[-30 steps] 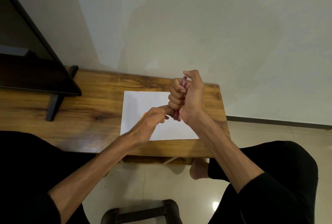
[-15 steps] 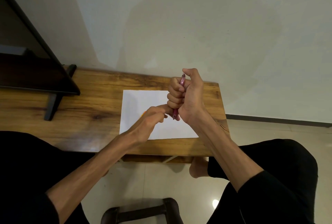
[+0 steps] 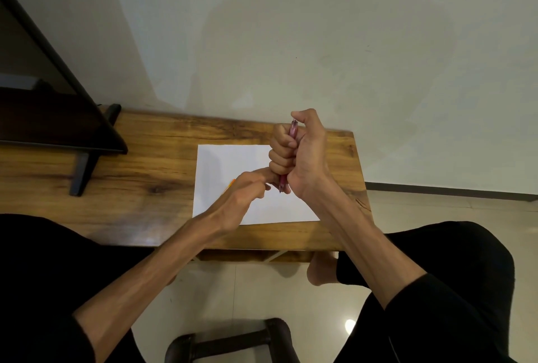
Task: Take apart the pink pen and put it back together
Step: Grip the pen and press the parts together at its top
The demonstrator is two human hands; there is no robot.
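The person sits at a low wooden table [image 3: 145, 164] with a white sheet of paper [image 3: 233, 158] lying on it, and I'll place everything against that sheet. Above its right half the right hand [image 3: 302, 156] is closed in a fist round the pink pen [image 3: 293, 129], which stands nearly upright: its top end pokes out beside the thumb, and its tip shows below the fist, just over the paper. The right fingers [image 3: 279, 156] are curled tight on the barrel, clamped on it. The left hand [image 3: 247, 190] reaches in over the middle of the sheet, its fingers drawn together and pinched right at the pen's lower end; whether they grip the tip piece itself or merely touch it, I cannot tell, since the fist and knuckles hide the join. A sliver of orange shows on the paper just left of the left hand, too hidden to name. My guess is that the tip section is being worked at the bottom end. The risk from here is with small parts: if that piece comes free suddenly, a spring or refill could drop onto the sheet and roll off the table's near edge to the tiled floor [image 3: 247, 290] below. The fist covers most of the barrel, so twisting hard could also make the pinch slip.
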